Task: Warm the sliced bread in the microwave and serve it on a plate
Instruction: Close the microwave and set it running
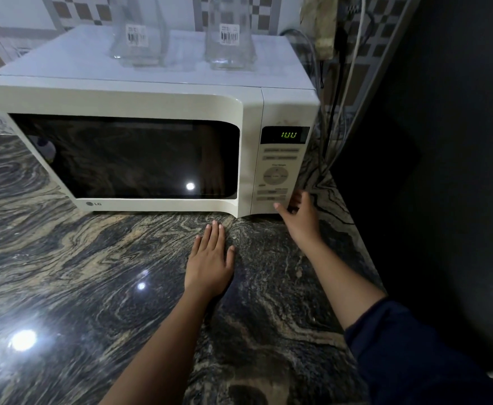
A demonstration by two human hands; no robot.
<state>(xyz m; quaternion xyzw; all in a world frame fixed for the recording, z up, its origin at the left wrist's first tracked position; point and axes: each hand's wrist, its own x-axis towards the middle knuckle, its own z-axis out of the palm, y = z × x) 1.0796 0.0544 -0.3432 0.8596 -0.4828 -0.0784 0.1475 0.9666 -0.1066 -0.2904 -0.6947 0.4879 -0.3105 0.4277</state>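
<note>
A white microwave (140, 100) stands on the marbled counter with its door shut and its window dark. Green digits glow on its display (288, 134). The control panel (274, 176) runs down its right side. My right hand (299, 217) is at the panel's bottom right corner, fingers spread, one fingertip touching the panel's lowest part. My left hand (210, 263) lies flat, palm down, on the counter just in front of the microwave door's right end. Neither hand holds anything. No bread or plate is visible.
Two clear glass jars (138, 33) (229, 36) with barcode labels stand on top of the microwave. Cables (338, 92) hang behind its right side. A dark wall or appliance (444, 141) borders the counter (93, 273) on the right.
</note>
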